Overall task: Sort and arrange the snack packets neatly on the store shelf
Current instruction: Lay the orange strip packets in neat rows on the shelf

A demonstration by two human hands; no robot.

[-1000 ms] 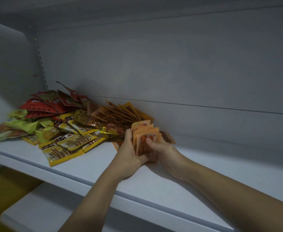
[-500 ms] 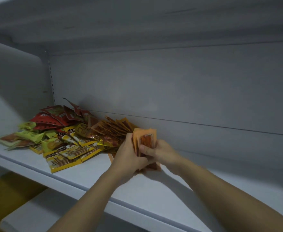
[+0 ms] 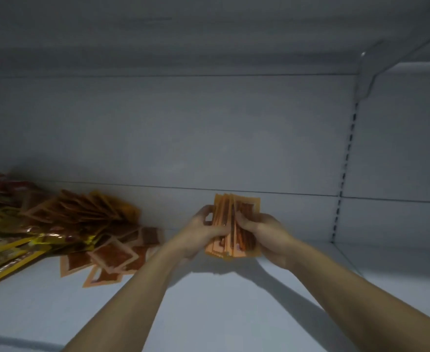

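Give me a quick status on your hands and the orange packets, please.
Left hand and right hand both gripping the orange packet stack, upright. Loose packet pile lying apart, to the left. Shelf beneath.

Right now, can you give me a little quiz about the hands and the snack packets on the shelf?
1. True or false: the left hand and the right hand both hold the orange stack of packets.
2. Where does the loose pile of packets lie? A) left of the hands B) right of the hands C) on top of the hands
3. Fill in: the yellow packets lie at the picture's far ___ edge.

Key: 1 true; 2 A; 3 left.
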